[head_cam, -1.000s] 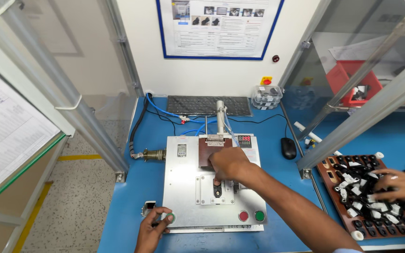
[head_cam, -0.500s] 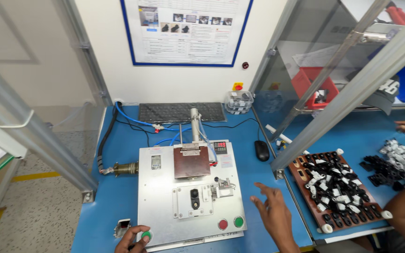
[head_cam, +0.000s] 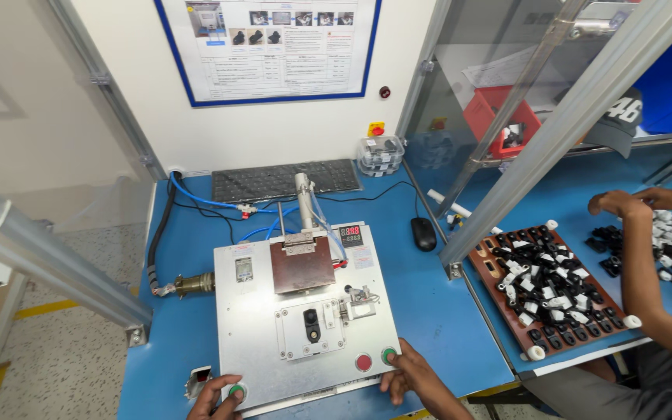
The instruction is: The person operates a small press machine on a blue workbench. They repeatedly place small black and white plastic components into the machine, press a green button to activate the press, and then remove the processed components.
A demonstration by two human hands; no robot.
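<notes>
Thumbs on both green buttons of the test fixture (head_cam: 305, 311).
We have pulled our right hand (head_cam: 418, 381) off the brown plate (head_cam: 302, 264); left hand (head_cam: 215, 397) stays, fingers loosely spread, gripping nothing, small black part (head_cam: 312, 325) seated mid-fixture.

A matt brushed-metal fixture plate (head_cam: 305, 311) carries 2 glossy green plastic buttons (head_cam: 389, 356) on a smooth blue tabletop (head_cam: 437, 311).

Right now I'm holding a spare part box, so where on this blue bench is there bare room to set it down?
Bare blue bench lies between the metal fixture and the brown parts tray, below the mouse. Left of the fixture is narrow, with cables. Crowded: the tray and a co-worker's parts pile.
</notes>
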